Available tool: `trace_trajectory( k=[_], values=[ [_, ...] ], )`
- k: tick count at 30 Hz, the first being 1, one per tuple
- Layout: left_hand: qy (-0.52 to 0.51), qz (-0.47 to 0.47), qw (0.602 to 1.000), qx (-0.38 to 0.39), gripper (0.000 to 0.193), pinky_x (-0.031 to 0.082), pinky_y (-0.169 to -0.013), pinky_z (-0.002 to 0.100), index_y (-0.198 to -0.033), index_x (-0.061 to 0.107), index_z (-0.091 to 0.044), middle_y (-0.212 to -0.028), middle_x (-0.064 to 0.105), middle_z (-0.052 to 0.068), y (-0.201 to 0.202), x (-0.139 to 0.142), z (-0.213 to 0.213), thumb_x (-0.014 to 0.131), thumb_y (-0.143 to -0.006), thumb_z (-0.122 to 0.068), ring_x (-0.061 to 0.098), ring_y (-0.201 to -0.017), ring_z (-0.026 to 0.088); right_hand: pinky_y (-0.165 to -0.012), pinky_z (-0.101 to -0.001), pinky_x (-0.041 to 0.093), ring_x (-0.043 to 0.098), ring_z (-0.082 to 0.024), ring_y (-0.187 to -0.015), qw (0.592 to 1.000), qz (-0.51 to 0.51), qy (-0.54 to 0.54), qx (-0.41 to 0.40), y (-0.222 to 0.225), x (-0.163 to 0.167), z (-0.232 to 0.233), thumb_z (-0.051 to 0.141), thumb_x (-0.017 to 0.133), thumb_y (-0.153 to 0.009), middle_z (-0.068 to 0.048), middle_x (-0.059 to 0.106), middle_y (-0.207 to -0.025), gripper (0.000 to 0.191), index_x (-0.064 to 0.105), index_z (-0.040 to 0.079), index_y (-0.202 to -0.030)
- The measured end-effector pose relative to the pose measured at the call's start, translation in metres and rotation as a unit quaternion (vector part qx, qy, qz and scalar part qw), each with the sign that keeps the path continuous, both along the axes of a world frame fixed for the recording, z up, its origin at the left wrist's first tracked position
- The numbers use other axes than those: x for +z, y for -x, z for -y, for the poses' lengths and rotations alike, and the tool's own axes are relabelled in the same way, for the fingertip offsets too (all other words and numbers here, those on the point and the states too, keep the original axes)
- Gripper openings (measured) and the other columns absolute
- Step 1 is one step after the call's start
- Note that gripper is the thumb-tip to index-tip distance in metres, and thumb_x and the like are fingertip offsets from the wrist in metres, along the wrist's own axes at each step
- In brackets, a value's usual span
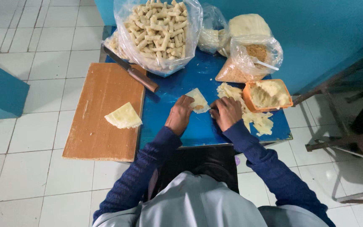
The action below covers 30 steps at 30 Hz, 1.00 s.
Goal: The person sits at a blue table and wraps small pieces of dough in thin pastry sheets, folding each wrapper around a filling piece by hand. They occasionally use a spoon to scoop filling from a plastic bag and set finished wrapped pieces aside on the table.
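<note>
Lying left on the brown wooden board (101,113) is a folded pale dough sheet (123,116). On the blue counter (198,126), the left hand (179,114) pins the thin square pastry wrapper (199,101) with a pressed-together grip; the right hand (227,112) pinches its edge. It looks soft, light and tearable, best held by the corners.

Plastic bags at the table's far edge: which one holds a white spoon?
The bag of brown crumbs, far right; the spoon sticks from its open top. The other bags show none.
</note>
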<state>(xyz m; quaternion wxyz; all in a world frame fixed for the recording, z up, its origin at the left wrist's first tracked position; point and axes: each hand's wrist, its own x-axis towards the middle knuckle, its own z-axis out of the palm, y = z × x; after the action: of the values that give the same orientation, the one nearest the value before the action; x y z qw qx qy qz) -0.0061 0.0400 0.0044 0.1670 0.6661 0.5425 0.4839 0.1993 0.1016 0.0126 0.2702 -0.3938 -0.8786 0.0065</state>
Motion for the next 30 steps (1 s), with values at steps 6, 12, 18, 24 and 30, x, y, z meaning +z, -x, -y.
trace_trajectory(
  k=[6, 12, 18, 24, 30],
  values=[
    [-0.003, -0.004, 1.000, -0.011, 0.027, 0.053, -0.087, 0.047, -0.115, 0.060, 0.003, -0.115, 0.061, 0.023, 0.001, 0.003, 0.003, 0.058, -0.088, 0.005, 0.061, -0.106, 0.046, -0.076, -0.0482, 0.043, 0.062, -0.032, -0.088, 1.000, -0.010, 0.000, 0.001, 0.009, 0.000, -0.005, 0.014, 0.072, -0.087, -0.007, 0.066, -0.087, 0.008, 0.064, 0.012, -0.088],
    [-0.028, -0.013, 0.999, -0.016, 0.023, 0.052, -0.092, 0.046, -0.111, 0.064, 0.003, -0.112, 0.060, 0.022, -0.001, 0.004, 0.000, 0.061, -0.088, 0.004, 0.061, -0.106, 0.043, -0.074, -0.0438, 0.049, 0.067, -0.031, -0.084, 0.990, -0.119, 0.022, 0.079, 0.019, 0.005, -0.004, 0.006, 0.069, -0.091, -0.009, 0.070, -0.092, 0.012, 0.063, 0.008, -0.101],
    [-0.036, -0.029, 0.999, -0.021, 0.023, 0.051, -0.093, 0.047, -0.109, 0.064, 0.003, -0.113, 0.058, 0.022, 0.000, 0.002, -0.001, 0.065, -0.086, 0.003, 0.059, -0.110, 0.043, -0.078, -0.0442, 0.047, 0.068, -0.029, -0.089, 0.991, -0.076, 0.040, 0.105, 0.017, 0.009, 0.005, 0.003, 0.070, -0.084, -0.007, 0.071, -0.097, 0.024, 0.066, 0.010, -0.107],
    [-0.035, -0.057, 0.997, -0.032, 0.033, 0.050, -0.095, 0.046, -0.108, 0.063, 0.003, -0.115, 0.057, 0.020, 0.002, 0.005, 0.001, 0.075, -0.078, 0.000, 0.058, -0.113, 0.042, -0.084, -0.0455, 0.039, 0.067, -0.024, -0.090, 0.990, -0.030, -0.081, 0.113, 0.021, 0.007, 0.003, 0.009, 0.072, -0.088, -0.003, 0.073, -0.101, 0.016, 0.066, 0.013, -0.102],
    [-0.028, -0.062, 0.997, -0.041, 0.034, 0.049, -0.090, 0.046, -0.103, 0.064, 0.003, -0.109, 0.058, 0.018, 0.001, 0.018, 0.005, 0.077, -0.072, -0.003, 0.056, -0.107, 0.040, -0.081, -0.0462, 0.041, 0.067, -0.025, -0.088, 0.996, -0.044, 0.022, 0.080, 0.029, 0.013, -0.008, 0.013, 0.071, -0.092, -0.001, 0.071, -0.090, 0.007, 0.065, 0.013, -0.094]
  ],
)
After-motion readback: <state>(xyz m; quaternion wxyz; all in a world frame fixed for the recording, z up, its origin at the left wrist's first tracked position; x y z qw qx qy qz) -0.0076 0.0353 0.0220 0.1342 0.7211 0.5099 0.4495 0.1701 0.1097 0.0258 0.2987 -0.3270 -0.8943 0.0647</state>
